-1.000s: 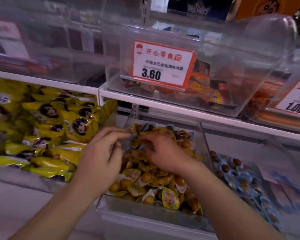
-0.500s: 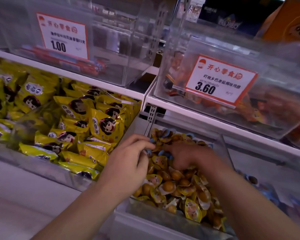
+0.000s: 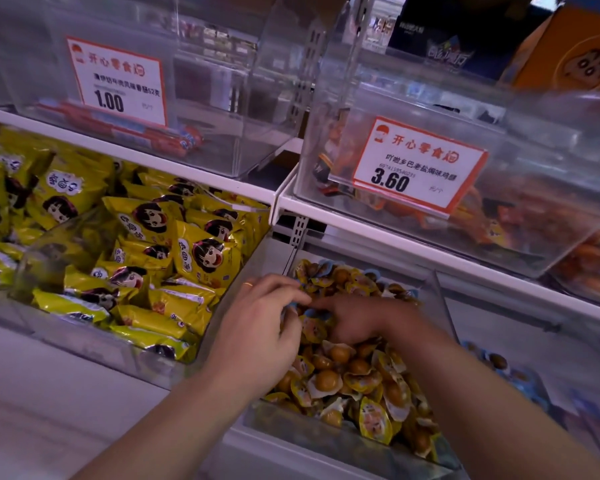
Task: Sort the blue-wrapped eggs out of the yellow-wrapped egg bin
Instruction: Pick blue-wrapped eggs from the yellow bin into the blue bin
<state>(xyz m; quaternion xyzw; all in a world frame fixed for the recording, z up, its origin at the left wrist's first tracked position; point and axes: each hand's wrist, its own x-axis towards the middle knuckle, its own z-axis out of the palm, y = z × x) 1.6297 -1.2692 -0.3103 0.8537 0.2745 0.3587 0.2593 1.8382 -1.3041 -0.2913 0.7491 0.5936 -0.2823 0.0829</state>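
A clear bin (image 3: 442,299) on the lower shelf holds a heap of yellow-wrapped eggs (image 3: 329,379). A few blue-wrapped eggs (image 3: 326,265) lie among them at the back. My left hand (image 3: 260,327) reaches in from the left and pinches a blue-wrapped egg (image 3: 292,305) under its fingertips. My right hand (image 3: 361,318) lies on the heap with its index finger stretched to meet the left fingertips. A blue wrapper (image 3: 313,314) shows just below that finger, pinched against the thumb. The other right fingers are buried in the heap.
Left of the egg bin is a bin of yellow snack bags (image 3: 146,258). At the right edge lies a bin of blue-wrapped eggs (image 3: 499,362). Above, clear bins with price tags 1.00 (image 3: 116,83) and 3.60 (image 3: 420,168) overhang the shelf.
The view has swung left and slightly closer. Both hands stay in the egg bin, and their fingertips have come together over blue wrappers near the middle of the heap.
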